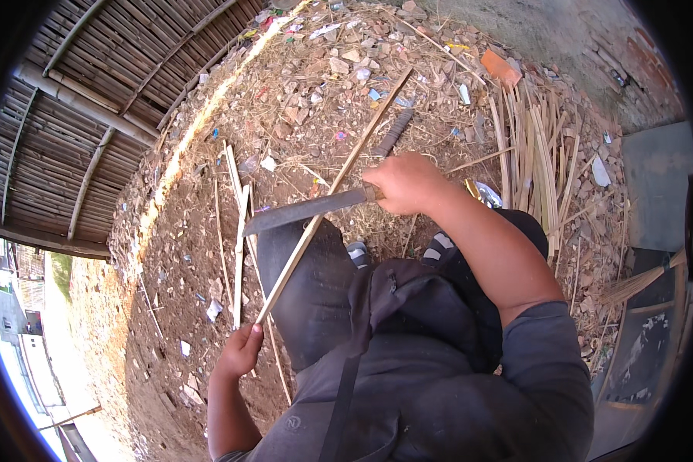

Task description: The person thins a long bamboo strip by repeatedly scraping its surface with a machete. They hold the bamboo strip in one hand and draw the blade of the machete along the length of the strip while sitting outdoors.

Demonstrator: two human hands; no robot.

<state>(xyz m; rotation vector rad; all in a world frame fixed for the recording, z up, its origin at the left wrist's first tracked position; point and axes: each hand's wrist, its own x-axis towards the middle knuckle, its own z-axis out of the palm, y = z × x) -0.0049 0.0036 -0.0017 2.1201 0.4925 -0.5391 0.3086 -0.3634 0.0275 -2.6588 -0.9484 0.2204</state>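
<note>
My left hand [241,351] is closed around the near end of a long pale bamboo strip [294,260], which slants away from me to the upper right. In my right hand [405,185] is the handle of a machete [304,212], its broad dark blade pointing left. The blade lies across the strip over my left knee; whether it bites into the strip, I cannot tell. Just beyond my right hand, a dark wrapped rod-like piece [395,132] lies on the ground, partly hidden by that hand.
A bundle of split bamboo strips [543,154] lies at the right, by the wall. Several loose strips [239,239] rest on the dirt left of my knee. Stones and litter cover the ground. A bamboo slat wall [92,115] rises at the left, and a grey panel [658,185] at the right.
</note>
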